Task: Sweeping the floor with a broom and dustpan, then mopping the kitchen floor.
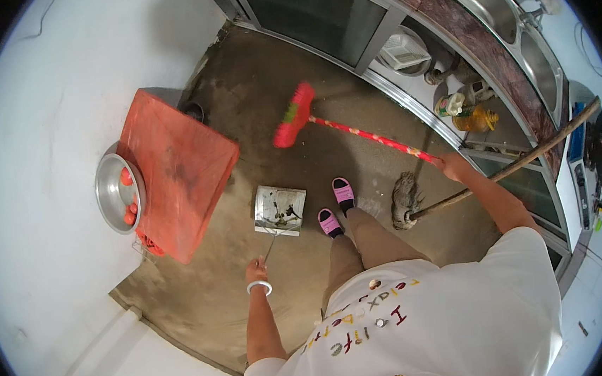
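My right hand (450, 167) grips the patterned red handle of a broom (368, 135). The broom's red head (295, 117), with a green patch in it, is out over the brown floor, apart from the dustpan; whether its bristles touch the floor I cannot tell. In my left hand (256, 271) is the thin metal handle of a dustpan (280, 211), which sits on the floor in front of my feet. Dark debris (284, 213) lies in its pan. A bangle circles my left wrist.
A red-covered table (177, 171) stands at the left, with a metal bowl (101, 196) of red round items at its edge. A mop (405, 201) leans from the floor against the counter (502, 55) at my right. An open cabinet below holds a basket (404, 50) and an oil bottle (473, 120).
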Demonstrator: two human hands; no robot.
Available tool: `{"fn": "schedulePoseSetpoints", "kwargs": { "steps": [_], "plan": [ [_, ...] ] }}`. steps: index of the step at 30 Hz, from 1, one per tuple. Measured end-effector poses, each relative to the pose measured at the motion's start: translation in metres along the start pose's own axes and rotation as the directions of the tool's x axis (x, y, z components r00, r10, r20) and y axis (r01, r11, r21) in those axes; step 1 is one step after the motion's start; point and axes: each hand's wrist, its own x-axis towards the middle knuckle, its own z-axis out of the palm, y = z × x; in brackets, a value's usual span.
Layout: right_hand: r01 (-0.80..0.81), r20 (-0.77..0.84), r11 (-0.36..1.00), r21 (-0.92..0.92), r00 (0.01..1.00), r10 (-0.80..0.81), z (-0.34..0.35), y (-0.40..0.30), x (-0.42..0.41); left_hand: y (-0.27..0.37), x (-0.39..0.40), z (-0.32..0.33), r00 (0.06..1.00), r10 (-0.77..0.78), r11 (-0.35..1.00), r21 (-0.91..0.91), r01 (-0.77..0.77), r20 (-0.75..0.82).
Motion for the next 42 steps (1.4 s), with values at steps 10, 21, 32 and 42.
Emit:
{"fn": "schedulePoseSetpoints", "kwargs": {
  "steps": [10,21,32,42],
  "plan": [
    [0.113,-0.085,0.982,0.154,0.991,-0.101,0.134,-0.028,0.123,0.101,0.055,0.012,0.97,0.143,0.901,0.379,-0.21,0.196],
    [-0.439,0.491,0.463,0.77,0.871,0.01,0.236,-0.125,-0.098,0.091,0.105,-0.001,0.914,0.265,0.747,0.534,-0.396,0.306],
    [0.141,-0.164,0.607,0.782,0.986,-0.018,0.246,-0.141,-0.096,0.087,0.114,-0.008,0.882,0.318,0.762,0.46,-0.456,0.348],
    [0.029,-0.155,0.858,0.513,0.986,0.059,0.36,-0.205,-0.119,0.13,0.11,0.004,0.864,0.361,0.766,0.417,-0.49,0.351]
  ]
}}
